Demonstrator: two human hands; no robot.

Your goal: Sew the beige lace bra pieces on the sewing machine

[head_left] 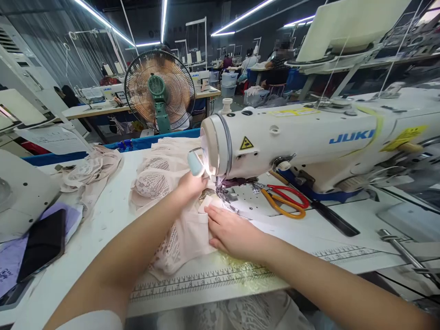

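Note:
A pale beige bra [194,229] with lace panels lies under the head of a white JUKI sewing machine [254,142]. My left hand [193,185] is left of the needle area, its fingers bent together on the bra's fabric. The small lit lamp [195,162] and its glare partly cover those fingertips. My right hand [235,231] rests on the bra's right edge, in front of the presser foot, with fingers stretched out over the cloth. More beige lace bras [153,183] are piled behind my left forearm.
Orange-and-red-handled scissors [283,201] and a black-handled tool [335,220] lie right of the needle. A ruler strip [192,284] follows the front edge. At left are a phone [43,245] and more fabric pieces [92,174]. A fan [160,89] stands behind.

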